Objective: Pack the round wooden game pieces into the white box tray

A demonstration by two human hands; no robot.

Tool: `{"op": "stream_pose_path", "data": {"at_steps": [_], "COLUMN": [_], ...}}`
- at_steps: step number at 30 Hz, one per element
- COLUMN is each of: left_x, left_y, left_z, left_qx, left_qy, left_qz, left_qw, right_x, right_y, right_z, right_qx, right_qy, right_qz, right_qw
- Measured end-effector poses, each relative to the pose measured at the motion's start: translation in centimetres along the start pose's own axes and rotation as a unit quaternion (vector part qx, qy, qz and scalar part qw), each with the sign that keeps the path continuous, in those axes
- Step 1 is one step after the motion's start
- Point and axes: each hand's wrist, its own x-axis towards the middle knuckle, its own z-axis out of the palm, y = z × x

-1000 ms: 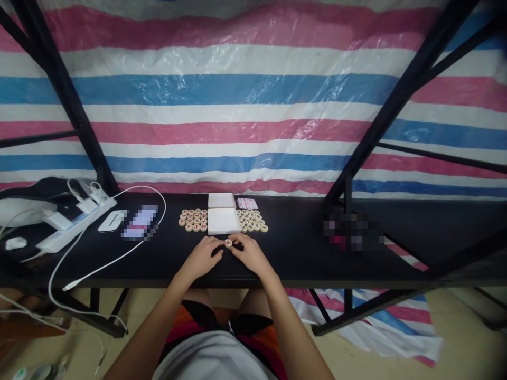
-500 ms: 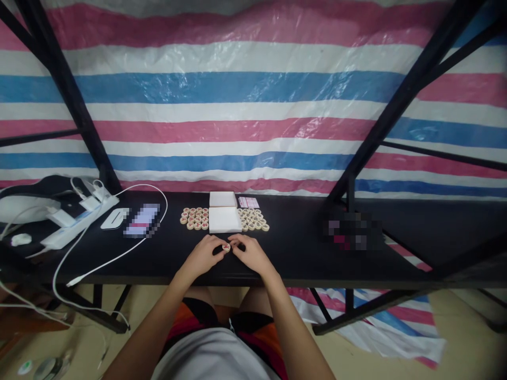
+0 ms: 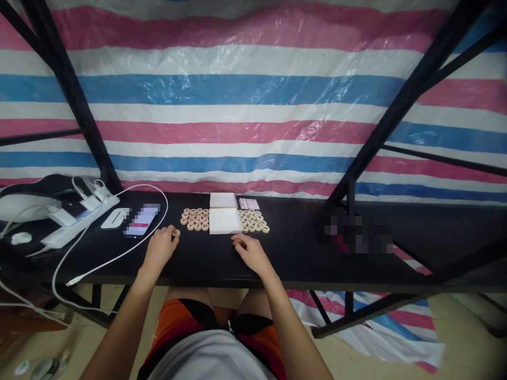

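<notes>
Left hand (image 3: 159, 248) pinches one round game piece (image 3: 177, 233) beside the red-marked set

In the head view, the two hands are well apart over the near half of a black desk (image 3: 301, 258). The left hand is closed on the piece with thumb and fingertips, partly covering it; its marking cannot be read, nor can I tell whether it touches the desk. That piece is just beside the near left corner of the red-marked pieces (image 3: 194, 219), which lie in close rows against the left of an open white box (image 3: 225, 221). The phone (image 3: 141, 221) lies beyond the left hand, further to the left.

The right hand (image 3: 250, 254) is unclenched, fingers loosely bent, near the right front corner of the box. Dark-marked pieces (image 3: 253, 221) sit along the box's right side, with a pink-and-white card (image 3: 249, 203) behind them. Left of the phone are a flat white object (image 3: 114, 218) and a power strip (image 3: 71, 230) with plugs; a white cable (image 3: 106, 263) loops around the phone. A striped plastic sheet (image 3: 237, 132) hangs behind the desk.
</notes>
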Motion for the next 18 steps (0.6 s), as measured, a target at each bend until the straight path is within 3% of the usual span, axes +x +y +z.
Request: {"op": "stream_pose_path", "data": {"at_steps": [6, 11, 18], "left_x": [2.7, 2.8, 2.7], "left_y": [-0.5, 0.1, 0.1], "left_z": [0.4, 0.3, 0.7], "left_qx": [0.008, 0.023, -0.013], "left_qy": [-0.019, -0.041, -0.025], "left_qz": [0.021, 0.049, 0.019], "left_qw": [1.0, 0.998, 0.999], "right_x": [0.1, 0.1, 0.1], "right_y": [0.3, 0.4, 0.4], "right_z": [0.1, 0.0, 0.1], "right_qx": [-0.009, -0.015, -0.015], "right_qy": [0.033, 0.028, 0.029], "right_qz": [0.004, 0.004, 0.004], "right_qw": [0.999, 0.999, 0.999]}}
